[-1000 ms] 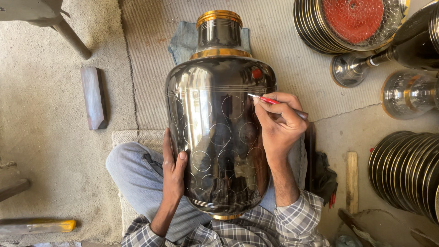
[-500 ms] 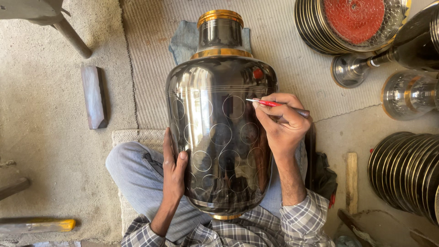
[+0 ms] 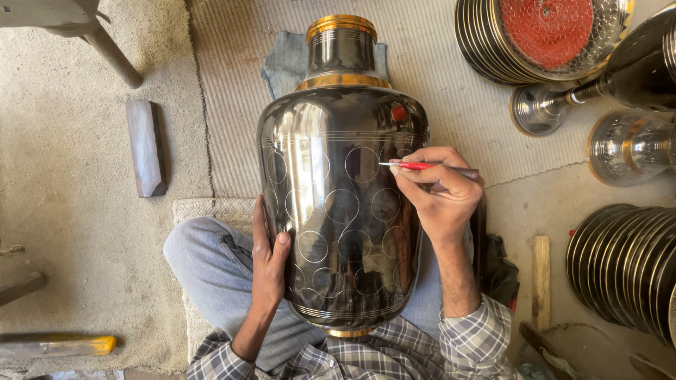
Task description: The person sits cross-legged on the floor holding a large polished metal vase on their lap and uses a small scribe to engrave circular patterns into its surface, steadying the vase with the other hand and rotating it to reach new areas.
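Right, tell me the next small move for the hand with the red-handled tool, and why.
Probably bring the tip down onto the vessel and carry on the circle beside it. The right hand holds the red-handled tool with its tip at the upper circles, and the left hand braces the vessel's side.

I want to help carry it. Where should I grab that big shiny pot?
Probably by the narrow neck of the pot, coming from the far end. The belly is wide, smooth and rounded, lying on the person's lap. The left hand only steadies its side; the right hand works with a red pen.
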Action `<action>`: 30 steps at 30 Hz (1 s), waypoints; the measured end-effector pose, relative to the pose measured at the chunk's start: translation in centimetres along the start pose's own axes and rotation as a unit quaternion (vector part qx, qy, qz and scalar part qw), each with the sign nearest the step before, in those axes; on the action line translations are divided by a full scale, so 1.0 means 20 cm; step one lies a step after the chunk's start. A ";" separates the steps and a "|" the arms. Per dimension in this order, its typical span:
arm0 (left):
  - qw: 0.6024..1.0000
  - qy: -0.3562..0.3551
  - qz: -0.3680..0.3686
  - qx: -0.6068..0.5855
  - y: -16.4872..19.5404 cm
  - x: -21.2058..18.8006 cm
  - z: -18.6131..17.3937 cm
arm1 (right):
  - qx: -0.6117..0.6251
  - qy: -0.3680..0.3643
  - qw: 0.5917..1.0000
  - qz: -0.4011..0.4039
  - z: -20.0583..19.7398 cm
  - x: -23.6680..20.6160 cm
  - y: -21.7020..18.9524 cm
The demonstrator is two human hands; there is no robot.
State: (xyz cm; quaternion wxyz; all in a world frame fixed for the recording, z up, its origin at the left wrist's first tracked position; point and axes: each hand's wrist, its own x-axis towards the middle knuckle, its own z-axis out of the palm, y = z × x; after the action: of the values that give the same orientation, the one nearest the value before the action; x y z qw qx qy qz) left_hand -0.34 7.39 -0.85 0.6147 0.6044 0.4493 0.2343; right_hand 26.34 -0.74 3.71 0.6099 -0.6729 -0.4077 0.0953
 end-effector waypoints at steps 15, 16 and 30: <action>0.947 -0.084 -0.134 -0.281 -0.02 0.15 -0.02 | 0.380 0.220 0.867 0.234 -0.03 -0.15 0.23; 0.945 -0.083 -0.135 -0.288 -0.01 0.14 -0.02 | 0.381 0.222 0.867 0.233 -0.03 -0.14 0.22; 0.999 -0.002 -0.007 -0.040 0.00 0.02 -0.01 | 0.397 0.283 0.827 0.279 0.00 -0.09 0.30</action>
State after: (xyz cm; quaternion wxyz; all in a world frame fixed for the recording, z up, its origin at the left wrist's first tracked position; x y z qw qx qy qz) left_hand -0.27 7.87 -1.00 0.6409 0.5765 0.4428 0.2467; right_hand 27.89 -1.50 -2.37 0.8603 -0.4556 0.0608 0.2205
